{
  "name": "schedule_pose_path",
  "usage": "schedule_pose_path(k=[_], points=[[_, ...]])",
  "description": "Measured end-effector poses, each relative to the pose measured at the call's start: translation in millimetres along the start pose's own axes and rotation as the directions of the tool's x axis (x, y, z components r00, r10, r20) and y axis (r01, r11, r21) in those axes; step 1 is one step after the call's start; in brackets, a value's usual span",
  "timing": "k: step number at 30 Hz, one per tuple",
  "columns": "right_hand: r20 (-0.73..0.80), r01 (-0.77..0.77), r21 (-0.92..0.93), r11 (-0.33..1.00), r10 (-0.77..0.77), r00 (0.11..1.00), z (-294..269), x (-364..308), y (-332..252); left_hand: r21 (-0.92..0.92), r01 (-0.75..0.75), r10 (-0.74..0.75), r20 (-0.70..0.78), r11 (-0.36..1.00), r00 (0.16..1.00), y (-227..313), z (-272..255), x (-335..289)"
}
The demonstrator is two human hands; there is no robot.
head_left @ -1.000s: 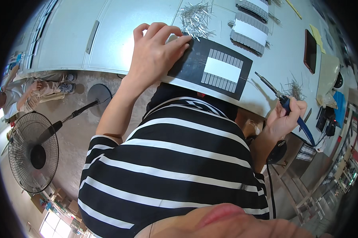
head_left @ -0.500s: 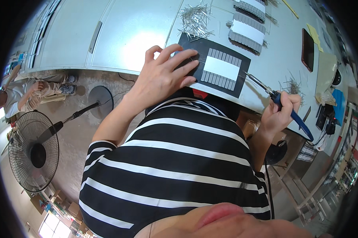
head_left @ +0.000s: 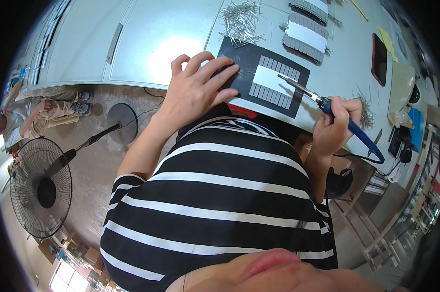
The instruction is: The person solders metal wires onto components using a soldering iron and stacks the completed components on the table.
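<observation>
A soldering iron with a blue handle and metal shaft is gripped in my right hand. Its tip points left, over the white middle strip of a panel edged with two rows of small grey pieces; whether it touches cannot be made out. That panel lies on a black mat at the table's near edge. Fingers spread, my left hand rests at the mat's left side and holds nothing that I can see.
Loose thin metal wires are heaped behind the mat. Similar finished-looking panels are stacked farther back. On the right lie a phone and more wire pieces. A standing fan and a seated person are at left.
The soldering iron has moved left, from beside the mat's right edge to over the panel's white strip. My left hand has shifted slightly left.
</observation>
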State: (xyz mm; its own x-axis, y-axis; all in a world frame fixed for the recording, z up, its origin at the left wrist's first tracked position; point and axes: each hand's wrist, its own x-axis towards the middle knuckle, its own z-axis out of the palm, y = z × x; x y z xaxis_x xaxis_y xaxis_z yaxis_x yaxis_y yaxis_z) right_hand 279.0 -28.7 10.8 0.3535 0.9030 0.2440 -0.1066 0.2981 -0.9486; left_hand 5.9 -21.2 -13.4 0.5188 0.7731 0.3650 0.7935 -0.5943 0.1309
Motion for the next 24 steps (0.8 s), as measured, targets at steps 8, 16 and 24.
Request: schedule_pose_path(k=[8, 16, 24], points=[[0.057, -0.074, -0.033, 0.997, 0.076, 0.995, 18.2, 0.0, 1.6, 0.017, -0.008, 0.010, -0.084, 1.000, 0.996, 8.9, 10.1, -4.4], [0.117, -0.029, -0.145, 0.989, 0.047, 0.992, 22.7, 0.8, 4.7, 0.006, -0.045, 0.045, -0.144, 0.999, 0.988, 3.7, 15.3, -6.1], [0.124, 0.045, -0.195, 0.980, -0.021, 0.992, 21.5, 1.5, 12.1, 0.050, -0.048, 0.055, -0.144, 0.998, 0.988, 3.9, 14.4, -5.5]])
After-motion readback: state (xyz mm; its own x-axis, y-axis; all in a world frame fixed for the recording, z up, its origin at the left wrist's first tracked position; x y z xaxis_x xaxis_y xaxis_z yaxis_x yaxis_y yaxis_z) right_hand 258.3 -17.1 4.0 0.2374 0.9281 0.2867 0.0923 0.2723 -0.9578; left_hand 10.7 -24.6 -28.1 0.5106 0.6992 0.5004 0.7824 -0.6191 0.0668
